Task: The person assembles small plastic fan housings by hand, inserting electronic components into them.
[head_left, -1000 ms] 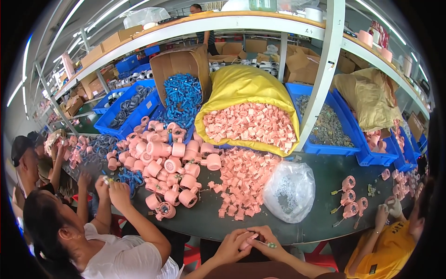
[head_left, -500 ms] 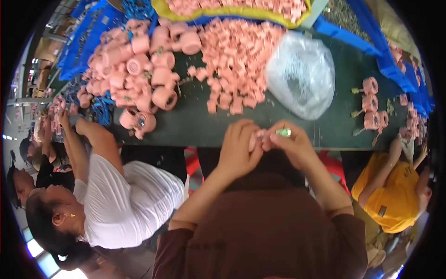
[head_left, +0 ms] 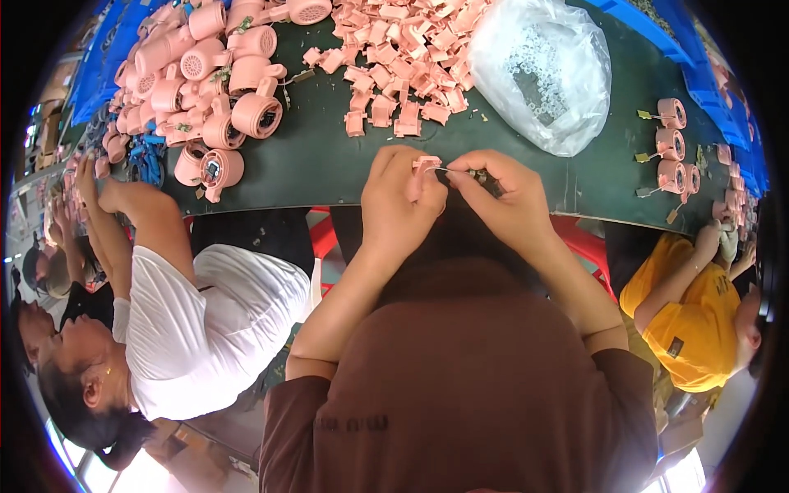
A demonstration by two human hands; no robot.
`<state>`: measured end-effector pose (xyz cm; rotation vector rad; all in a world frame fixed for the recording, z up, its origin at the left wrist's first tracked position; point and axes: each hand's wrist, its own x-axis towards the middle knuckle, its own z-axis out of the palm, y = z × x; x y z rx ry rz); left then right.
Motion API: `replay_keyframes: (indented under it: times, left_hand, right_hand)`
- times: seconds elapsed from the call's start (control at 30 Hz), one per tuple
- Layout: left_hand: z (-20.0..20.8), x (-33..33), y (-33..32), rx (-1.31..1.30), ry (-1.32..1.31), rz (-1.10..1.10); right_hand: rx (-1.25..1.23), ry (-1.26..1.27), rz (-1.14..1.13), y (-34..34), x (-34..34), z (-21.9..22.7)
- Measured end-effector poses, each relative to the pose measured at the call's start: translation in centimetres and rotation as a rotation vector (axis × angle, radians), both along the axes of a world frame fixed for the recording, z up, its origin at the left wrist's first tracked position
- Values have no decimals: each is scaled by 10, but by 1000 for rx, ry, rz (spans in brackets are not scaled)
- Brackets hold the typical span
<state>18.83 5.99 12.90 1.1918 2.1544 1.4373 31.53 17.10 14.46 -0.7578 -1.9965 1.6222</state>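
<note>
In front of my chest, at the near edge of the green table, my left hand (head_left: 400,197) is closed around a small pink plastic part (head_left: 426,163). My right hand (head_left: 511,195) pinches a thin wire (head_left: 437,169) between thumb and forefinger. The wire stretches across to the pink part. Below the right fingers a small circuit board (head_left: 491,184) shows in part, mostly shaded by the hand. Ahead lies a heap of similar pink parts (head_left: 403,74), with a clear plastic bag (head_left: 567,123) of tiny transparent pieces to its right.
Pink round fan-like housings (head_left: 201,62) pile up at the left, some with boards and wires. More housings (head_left: 670,144) stand at the right. Blue bins (head_left: 703,90) border the table (head_left: 320,156). A person in white (head_left: 181,320) sits left, one in yellow (head_left: 690,316) right.
My hands have drawn slightly apart, and a wire now shows between them. The green board has turned down under my right fingers. The whole view has tilted, shifting the table upward.
</note>
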Motion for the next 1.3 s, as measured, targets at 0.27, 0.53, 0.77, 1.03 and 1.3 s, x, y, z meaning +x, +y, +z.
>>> replay_keyframes:
  times: [0.27,0.53,0.77,1.03,1.3]
  left_hand:
    - [-3,-2,-2,57,-164,-16]
    - [0,-5,-5,56,-41,-53]
    - [2,-9,-9,50,-189,0]
    - [-9,-12,-13,72,-366,18]
    - [5,-7,-8,54,-596,-95]
  right_hand:
    - [-34,-93,6,2,-13,4]
    - [-120,-193,101,13,-13,12]
    - [402,-117,92,53,-44,-8]
    - [478,-156,136,57,-52,-5]
    - [-2,-38,211,36,-15,7]
